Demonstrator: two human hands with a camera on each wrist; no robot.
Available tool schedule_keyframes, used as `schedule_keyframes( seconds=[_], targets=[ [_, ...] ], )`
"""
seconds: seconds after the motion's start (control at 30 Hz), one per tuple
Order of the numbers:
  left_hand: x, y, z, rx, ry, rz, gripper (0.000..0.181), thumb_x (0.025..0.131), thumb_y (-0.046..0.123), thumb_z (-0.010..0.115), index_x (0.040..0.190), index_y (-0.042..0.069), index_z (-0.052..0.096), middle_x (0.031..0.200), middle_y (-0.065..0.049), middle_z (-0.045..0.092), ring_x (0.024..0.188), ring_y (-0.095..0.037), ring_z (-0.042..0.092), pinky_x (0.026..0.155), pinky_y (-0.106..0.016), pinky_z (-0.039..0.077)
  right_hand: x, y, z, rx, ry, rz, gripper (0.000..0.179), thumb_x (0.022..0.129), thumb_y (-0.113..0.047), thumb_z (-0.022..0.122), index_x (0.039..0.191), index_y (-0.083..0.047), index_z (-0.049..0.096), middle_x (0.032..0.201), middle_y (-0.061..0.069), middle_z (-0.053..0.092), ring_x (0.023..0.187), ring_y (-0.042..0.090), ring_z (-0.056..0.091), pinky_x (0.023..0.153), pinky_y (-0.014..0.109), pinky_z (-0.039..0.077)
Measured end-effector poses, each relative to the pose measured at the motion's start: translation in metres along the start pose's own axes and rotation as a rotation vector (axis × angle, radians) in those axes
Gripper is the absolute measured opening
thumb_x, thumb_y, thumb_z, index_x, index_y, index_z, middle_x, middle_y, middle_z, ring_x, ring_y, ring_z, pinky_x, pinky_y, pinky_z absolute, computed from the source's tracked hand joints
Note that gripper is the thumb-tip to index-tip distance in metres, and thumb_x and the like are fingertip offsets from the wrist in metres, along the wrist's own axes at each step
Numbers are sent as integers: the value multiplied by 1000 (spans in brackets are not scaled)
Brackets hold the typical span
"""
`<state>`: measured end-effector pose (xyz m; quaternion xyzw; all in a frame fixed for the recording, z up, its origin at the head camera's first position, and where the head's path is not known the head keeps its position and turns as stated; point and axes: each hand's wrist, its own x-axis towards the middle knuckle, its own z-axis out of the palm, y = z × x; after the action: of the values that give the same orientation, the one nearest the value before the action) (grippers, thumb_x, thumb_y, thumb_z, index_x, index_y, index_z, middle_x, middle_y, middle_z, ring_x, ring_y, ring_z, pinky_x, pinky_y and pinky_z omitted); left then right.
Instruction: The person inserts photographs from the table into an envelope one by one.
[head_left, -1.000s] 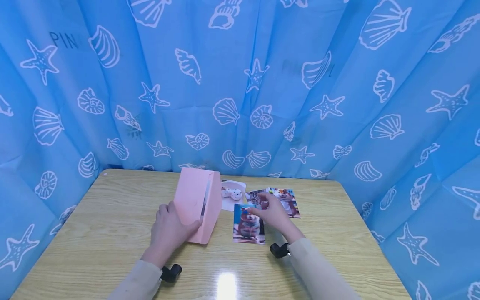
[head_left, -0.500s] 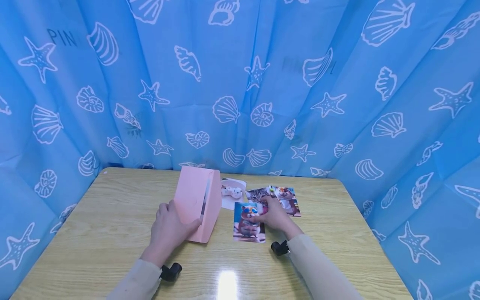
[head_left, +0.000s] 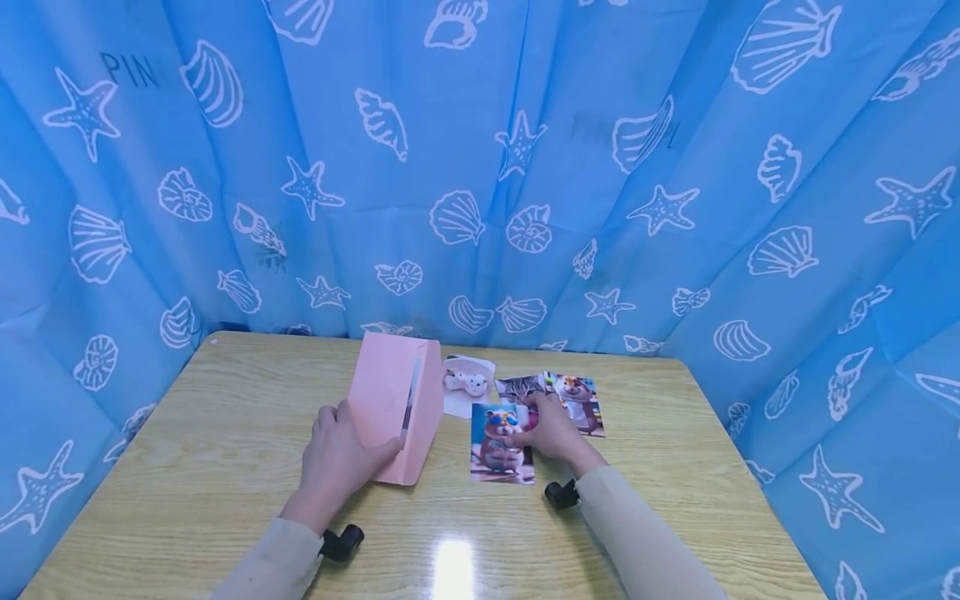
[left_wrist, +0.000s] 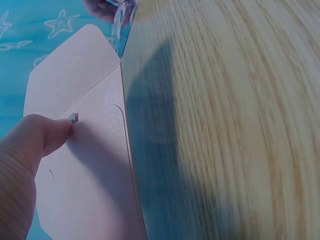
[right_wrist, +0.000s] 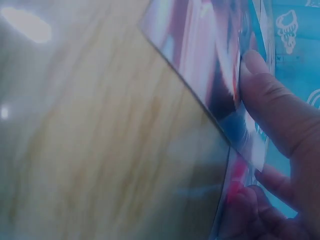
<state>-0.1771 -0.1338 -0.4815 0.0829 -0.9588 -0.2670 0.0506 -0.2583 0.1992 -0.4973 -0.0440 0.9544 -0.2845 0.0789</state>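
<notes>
- Your right hand (head_left: 551, 431) pinched the sunglasses photo (head_left: 493, 457), thumb on its printed side, other fingers behind it.
- Your left hand (head_left: 339, 454) gripped the pink envelope (head_left: 381, 379), thumb at the slit (head_left: 412, 390).
- The photo was right of the envelope, nearer the middle of the table (head_left: 187, 433) than its far edge; your right hand was the nearer one.
- The envelope's long axis ran from the far edge towards you, slightly slanted; slit and unfolded flap (head_left: 429, 421) were on its right, the photo's side.
- Towards the far edge lay the white-animal photo (head_left: 466, 384), the cat photo (head_left: 517, 388) and, nearest the far right corner, another photo (head_left: 579, 400).
- Your right hand partly covered the cat photo; your left fingers behind the envelope were hidden.
- The pale piece (left_wrist: 74, 118) at your left thumb was unclear; the table's near edge was cut off.
</notes>
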Motion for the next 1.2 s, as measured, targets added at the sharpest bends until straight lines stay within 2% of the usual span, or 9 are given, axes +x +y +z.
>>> schedule_keyframes(
  seconds=[0.27,0.5,0.6,0.73,0.8,0.9,1.2],
  targets=[
    [1,1,-2,-3,6,9,105,70,66,72,133,-11,37,115,-25,41,94,-34,46,72,-50,48,-5,-14,-5,-30,29,-17,75,68,-32,89,122,-4,46,109,11,50,97,27,53,89,46,45],
    [0,1,-1,-6,3,8,106,70,65,72,135,-10,36,116,-25,41,95,-34,46,74,-51,48,-9,-24,-5,-19,27,19,69,76,-22,84,126,-6,41,104,10,54,90,23,57,83,43,49],
    [0,1,0,-2,5,11,106,70,65,72,135,-11,36,116,-25,41,95,-34,46,73,-51,48,-9,-23,-5,-28,35,26,62,81,-19,79,127,-7,40,94,9,58,81,21,58,73,39,50],
    [0,1,0,6,7,14,106,70,65,72,134,-11,36,115,-25,41,94,-34,46,72,-51,48,-9,-21,-7,-25,50,17,53,87,-14,72,129,-7,40,82,7,56,68,20,55,59,35,46],
    [0,1,0,6,9,14,106,70,65,72,134,-11,36,116,-25,41,95,-34,46,72,-51,49,-9,-21,-8,-10,57,17,51,88,-12,70,129,-7,41,79,7,55,65,20,54,56,34,44],
    [0,1,0,8,5,13,106,70,66,72,134,-11,36,116,-25,41,95,-33,46,73,-51,49,-9,-19,-10,22,55,18,49,89,-11,69,129,-7,41,79,7,55,65,20,54,56,34,46],
    [0,2,1,18,14,18,106,70,66,72,132,-11,37,113,-24,42,93,-33,47,70,-50,49,-10,-13,-14,111,69,-5,47,88,-10,69,129,-6,45,95,9,58,79,21,58,68,37,49]
  ],
)
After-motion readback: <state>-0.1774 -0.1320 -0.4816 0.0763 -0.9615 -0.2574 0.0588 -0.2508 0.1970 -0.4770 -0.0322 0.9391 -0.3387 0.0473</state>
